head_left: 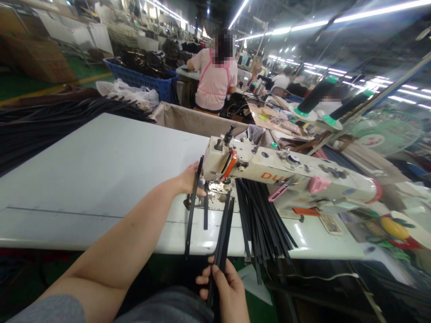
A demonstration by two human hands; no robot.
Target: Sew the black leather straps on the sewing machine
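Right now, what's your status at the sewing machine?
Left hand at a black strip, grip unclear. Right hand holding several strips near table edge. Possible snag: strip bundle beneath sewing machine arm.

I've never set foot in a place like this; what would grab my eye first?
Probably the white sewing machine with orange lettering, standing on the right part of a pale table. Under its arm, a fan of dark strips spills over the table's front edge. Nearer the viewer, the right hand grips a few black strips, while the left hand is beside the machine's head.
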